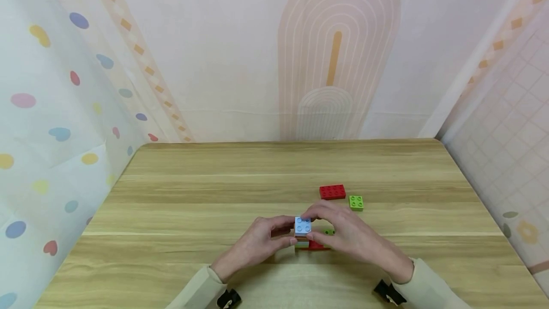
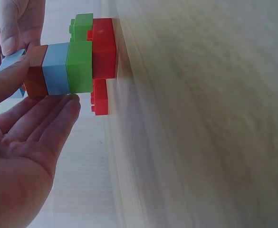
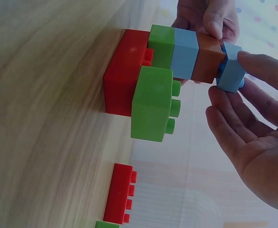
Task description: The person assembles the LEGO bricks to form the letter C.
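Between thumb and fingertips, my right hand (image 1: 345,232) pinches a light blue toy building brick (image 3: 233,70). This brick sits at a slight tilt over the top of a stack, with a narrow gap along one side. From the top down, the stack has an orange-brown brick (image 3: 207,58), another light blue brick (image 3: 185,52) and a green brick (image 2: 80,66). It stands on one end of a long red brick (image 2: 104,47), and a second green brick (image 3: 150,104) sits on the other end. My left hand (image 1: 259,238) grips the stack from the left, thumb on the orange-brown brick.
A loose red brick (image 1: 332,191) lies on the wooden table (image 1: 206,190) behind my right hand. To its right is a small green brick (image 1: 356,203). Patterned cloth (image 1: 223,61) hangs along the table's back and sides.
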Demonstrator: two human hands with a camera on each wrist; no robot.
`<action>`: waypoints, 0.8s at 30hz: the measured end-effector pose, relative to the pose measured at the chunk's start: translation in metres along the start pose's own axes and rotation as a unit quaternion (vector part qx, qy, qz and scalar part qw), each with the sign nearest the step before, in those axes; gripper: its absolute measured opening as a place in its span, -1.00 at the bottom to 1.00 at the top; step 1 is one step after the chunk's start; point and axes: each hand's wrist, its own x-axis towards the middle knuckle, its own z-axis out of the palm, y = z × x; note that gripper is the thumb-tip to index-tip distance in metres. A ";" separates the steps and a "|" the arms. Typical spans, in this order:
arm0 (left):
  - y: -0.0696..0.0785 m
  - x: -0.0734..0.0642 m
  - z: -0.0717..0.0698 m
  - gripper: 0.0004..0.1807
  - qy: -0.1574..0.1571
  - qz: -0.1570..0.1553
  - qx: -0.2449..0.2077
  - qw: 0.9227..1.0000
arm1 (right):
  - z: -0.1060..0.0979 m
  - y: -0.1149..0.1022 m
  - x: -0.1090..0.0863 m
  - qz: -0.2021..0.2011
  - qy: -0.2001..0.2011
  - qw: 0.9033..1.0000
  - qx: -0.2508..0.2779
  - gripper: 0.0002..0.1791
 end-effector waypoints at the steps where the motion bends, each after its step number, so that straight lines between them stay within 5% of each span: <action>1: 0.000 0.000 0.000 -0.58 0.005 0.001 -0.003 1.000 | 0.000 0.000 0.000 0.000 0.001 1.000 -0.001 -0.69; 10: 0.001 -0.002 0.000 -0.65 0.038 -0.005 0.004 0.999 | 0.000 -0.001 0.000 0.009 -0.005 1.000 -0.004 -0.68; 24: 0.003 -0.002 0.000 -0.65 0.043 -0.002 0.020 0.999 | 0.001 -0.002 0.000 0.016 -0.010 1.000 -0.019 -0.72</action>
